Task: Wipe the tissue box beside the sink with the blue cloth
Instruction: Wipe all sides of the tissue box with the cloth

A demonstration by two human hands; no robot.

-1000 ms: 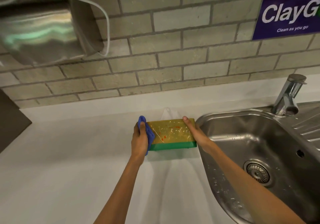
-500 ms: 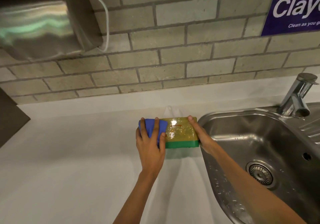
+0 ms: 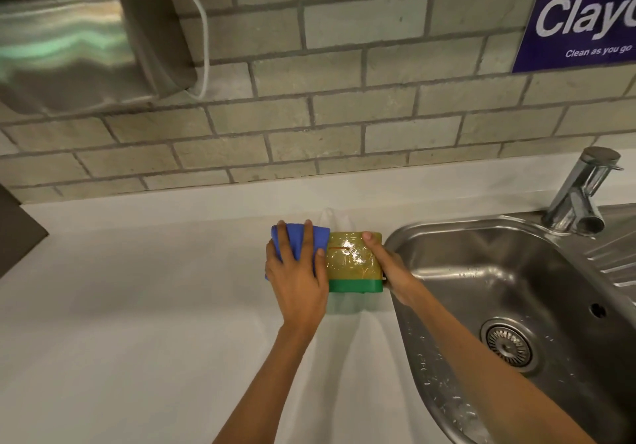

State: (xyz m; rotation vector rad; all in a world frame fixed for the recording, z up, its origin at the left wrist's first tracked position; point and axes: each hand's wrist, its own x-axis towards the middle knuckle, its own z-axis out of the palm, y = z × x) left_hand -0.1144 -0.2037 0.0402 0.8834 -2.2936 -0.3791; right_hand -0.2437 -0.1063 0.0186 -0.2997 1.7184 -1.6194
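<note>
Counter: a white worktop (image 3: 137,306) runs below a brick wall (image 3: 344,99), bare apart from the box and the person's arms.
Sink: a steel basin (image 3: 516,271) set into the worktop on the right, wet, with a round drain (image 3: 506,344) and a tap (image 3: 581,192) at its far rim.
Dispenser: a steel housing (image 3: 69,37) is fixed to the wall at upper left, with a white cable (image 3: 205,41) looping beside it.
Sign: a purple notice (image 3: 585,17) at upper right reads "Clean as you go".
Tissue box: the yellow box with a green base (image 3: 354,264) stands on the worktop just beside the sink's left rim.
Left hand: the left hand (image 3: 296,278) lies flat with fingers spread, pressing the cloth onto the box's left end.
Right hand: the right hand (image 3: 389,264) clasps the box's right side, its thumb over the top edge.
Blue cloth: the folded blue cloth (image 3: 303,240) covers the box's left part, under the left hand's fingers.
</note>
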